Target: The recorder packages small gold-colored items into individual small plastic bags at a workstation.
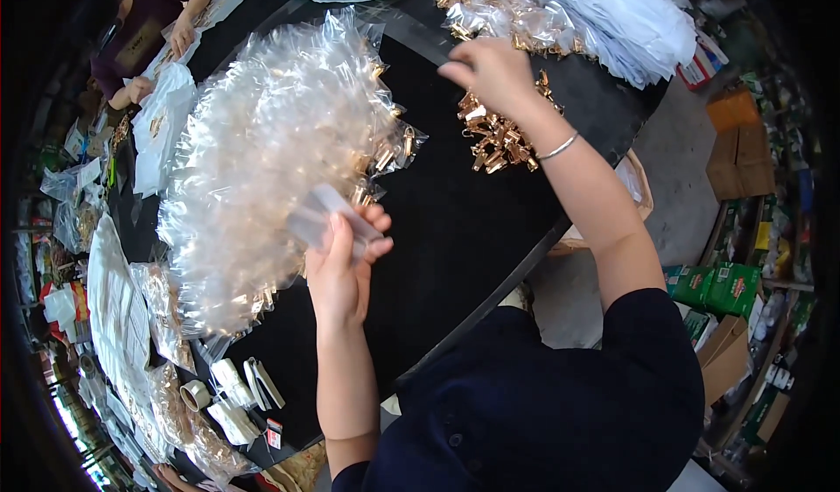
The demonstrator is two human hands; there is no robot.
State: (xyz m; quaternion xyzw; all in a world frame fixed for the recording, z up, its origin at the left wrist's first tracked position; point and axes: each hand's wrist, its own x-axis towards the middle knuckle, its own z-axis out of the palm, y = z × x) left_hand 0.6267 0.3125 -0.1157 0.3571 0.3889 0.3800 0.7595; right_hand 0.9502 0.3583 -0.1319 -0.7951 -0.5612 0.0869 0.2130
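Head view: your left hand [341,269] pinches a small clear plastic bag [328,212] btw thumb & fingers, held up just in front of the big heap of filled clear bags [262,168] on the black surface [455,229]. It looks light, limp & slick, so grip near the mouth edge. Your right hand [490,72] is stretched fwd, fingers curled down over the pile of gold metal clips [499,137]; can't tell if it has one.

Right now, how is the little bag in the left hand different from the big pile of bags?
The little bag is single, held up in the left hand; the big pile of bags lies heaped on the black table. The little bag looks empty; the pile's bags hold gold pieces. Both are clear plastic.
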